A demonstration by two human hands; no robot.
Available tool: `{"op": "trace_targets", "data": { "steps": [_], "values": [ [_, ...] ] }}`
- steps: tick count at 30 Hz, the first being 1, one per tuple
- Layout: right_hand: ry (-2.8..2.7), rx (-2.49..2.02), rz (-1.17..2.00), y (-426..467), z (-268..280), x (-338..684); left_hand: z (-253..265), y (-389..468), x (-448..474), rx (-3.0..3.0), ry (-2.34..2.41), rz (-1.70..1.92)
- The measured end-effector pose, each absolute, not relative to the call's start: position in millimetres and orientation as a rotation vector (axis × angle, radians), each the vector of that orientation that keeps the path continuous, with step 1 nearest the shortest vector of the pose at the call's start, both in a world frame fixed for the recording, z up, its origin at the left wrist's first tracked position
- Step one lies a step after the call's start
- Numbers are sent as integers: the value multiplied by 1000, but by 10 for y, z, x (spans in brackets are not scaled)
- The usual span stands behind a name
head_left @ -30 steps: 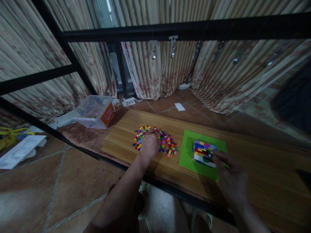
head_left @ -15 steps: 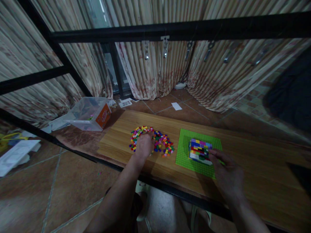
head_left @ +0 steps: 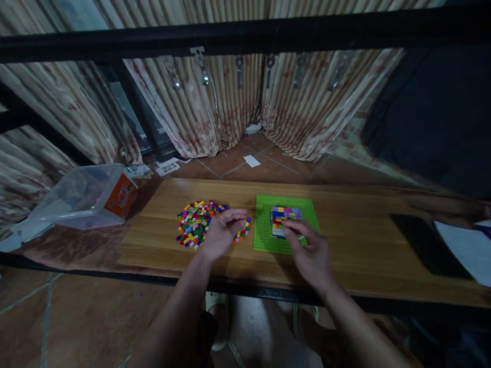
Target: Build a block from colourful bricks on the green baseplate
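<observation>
A block of stacked multicoloured toy bricks stands on the green studded baseplate. Over its front right part is my right hand, with thumb and forefinger pinched at what looks like a small toy brick; the fingers hide part of the stack. My left hand is raised at the right side of a pile of loose toy bricks, covering some of them. Its thumb and fingertips are drawn together towards the baseplate, and whatever is between them is too small to make out.
The bench has a wooden top. To its left sits a clear plastic bin with an orange label. A dark flat object and white paper lie at the right. A black metal bar with hanging clips crosses in front of the curtains.
My left hand has lifted out of the brick pile and moved right, towards the baseplate. My right fingertips have shifted from the stack's right edge onto its front. The view has turned right.
</observation>
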State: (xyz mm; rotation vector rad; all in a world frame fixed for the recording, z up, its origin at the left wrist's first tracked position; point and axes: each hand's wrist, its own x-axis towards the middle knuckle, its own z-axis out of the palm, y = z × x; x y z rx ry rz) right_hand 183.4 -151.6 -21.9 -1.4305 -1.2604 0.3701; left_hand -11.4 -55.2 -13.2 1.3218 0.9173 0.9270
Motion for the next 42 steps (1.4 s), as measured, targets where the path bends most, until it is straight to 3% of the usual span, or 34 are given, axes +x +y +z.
{"op": "trace_targets", "data": {
  "steps": [6, 22, 32, 42],
  "values": [
    [-1353, -1429, 544, -1566, -197, 1726, -111, -710, 128, 1364, 789, 858],
    [-842, -1228, 1047, -1413, -206, 1510, 7, -791, 68, 1526, 706, 828],
    [-1652, -1602, 429, -1246, -459, 1118, -68, -499, -409, 1350, 1068, 1054],
    [-1573, -1568, 402, -1164, -421, 1051, -120, -558, -374, 1353, 1022, 919]
  ]
}}
